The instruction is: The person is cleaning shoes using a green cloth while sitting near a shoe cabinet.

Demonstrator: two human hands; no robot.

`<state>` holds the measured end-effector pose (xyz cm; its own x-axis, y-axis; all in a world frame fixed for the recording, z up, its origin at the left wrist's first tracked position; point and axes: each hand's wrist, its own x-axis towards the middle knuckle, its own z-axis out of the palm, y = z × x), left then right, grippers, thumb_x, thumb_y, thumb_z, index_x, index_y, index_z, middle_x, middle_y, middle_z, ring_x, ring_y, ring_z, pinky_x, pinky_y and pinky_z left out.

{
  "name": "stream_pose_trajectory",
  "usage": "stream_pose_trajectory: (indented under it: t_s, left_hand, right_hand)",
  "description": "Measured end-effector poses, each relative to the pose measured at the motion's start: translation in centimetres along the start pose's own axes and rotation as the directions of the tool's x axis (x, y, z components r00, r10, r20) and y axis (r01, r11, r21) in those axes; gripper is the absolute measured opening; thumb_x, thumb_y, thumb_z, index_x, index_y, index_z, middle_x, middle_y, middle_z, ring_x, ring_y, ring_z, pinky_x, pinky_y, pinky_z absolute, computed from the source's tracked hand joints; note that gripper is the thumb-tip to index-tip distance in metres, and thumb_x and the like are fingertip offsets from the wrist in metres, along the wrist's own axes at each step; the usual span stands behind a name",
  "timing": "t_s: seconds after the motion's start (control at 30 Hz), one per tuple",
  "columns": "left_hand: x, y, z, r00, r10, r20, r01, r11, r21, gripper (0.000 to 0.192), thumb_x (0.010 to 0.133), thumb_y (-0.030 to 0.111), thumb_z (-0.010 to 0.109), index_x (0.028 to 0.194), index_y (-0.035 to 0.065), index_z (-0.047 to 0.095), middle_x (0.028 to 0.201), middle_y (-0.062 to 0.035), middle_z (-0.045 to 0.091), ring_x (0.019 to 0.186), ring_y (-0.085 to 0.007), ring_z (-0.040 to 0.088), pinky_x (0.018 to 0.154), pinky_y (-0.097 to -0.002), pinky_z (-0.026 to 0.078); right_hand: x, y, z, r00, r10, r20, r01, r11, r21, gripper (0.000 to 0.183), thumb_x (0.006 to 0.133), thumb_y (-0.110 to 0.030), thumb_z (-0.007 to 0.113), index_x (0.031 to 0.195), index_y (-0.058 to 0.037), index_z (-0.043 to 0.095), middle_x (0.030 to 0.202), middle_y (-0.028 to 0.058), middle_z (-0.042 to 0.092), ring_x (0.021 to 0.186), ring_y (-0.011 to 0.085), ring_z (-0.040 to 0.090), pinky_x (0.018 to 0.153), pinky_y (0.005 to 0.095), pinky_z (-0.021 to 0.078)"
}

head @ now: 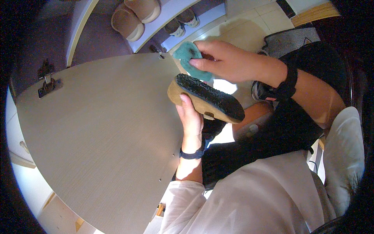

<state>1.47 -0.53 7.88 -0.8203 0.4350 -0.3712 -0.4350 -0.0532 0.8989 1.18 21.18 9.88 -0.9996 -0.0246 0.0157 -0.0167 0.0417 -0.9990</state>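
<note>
My left hand (191, 115) grips a sandal (201, 102) by its tan footbed edge, thumb along the side. The sandal is tilted so that its black, ridged sole (209, 95) faces up and away from me. Part of a dark strap hangs below the footbed. Above the sole and apart from it, my right hand (225, 60) pinches a folded green cloth (190, 57) that has a dark smudge on it. My left fingers are hidden behind the sandal.
An open cabinet door (102, 125) with metal hinges (48, 84) fills the left side. Beyond it, shelves hold beige slippers (128, 23) and a pair of dark shoes (175, 27). A grey mat (292, 39) lies on the tiled floor (248, 29) at upper right.
</note>
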Motion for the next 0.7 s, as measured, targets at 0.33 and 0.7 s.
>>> stream_pose_trajectory:
  t_s: [0.33,0.7]
  left_hand:
    - [-0.1,-0.6,-0.6,0.991,0.068,0.116,-0.086,0.984,0.154,0.082,0.091,0.06,0.058,0.144,0.0018,0.034,0.135,-0.0145,0.051,0.116,-0.0284,0.058,0.099,-0.0429,0.048]
    - [-0.4,-0.6,-0.3,0.967,0.248,0.05,-0.253,0.932,0.26,0.074,0.087,0.053,0.07,0.13,-0.0027,0.048,0.12,-0.0081,0.058,0.112,-0.0183,0.054,0.097,-0.0336,0.043]
  right_hand:
    - [0.4,0.3,0.1,0.969,-0.131,-0.209,0.139,0.99,0.026,0.034,0.093,-0.033,0.066,0.096,0.0009,0.06,0.077,0.0113,0.062,0.071,0.02,0.057,0.064,0.0373,0.0472]
    - [-0.7,-0.1,0.4,0.987,0.121,0.103,-0.115,0.992,-0.058,0.033,0.09,-0.028,0.071,0.077,-0.0028,0.055,0.062,0.0005,0.048,0.059,0.0089,0.043,0.054,0.03,0.0373]
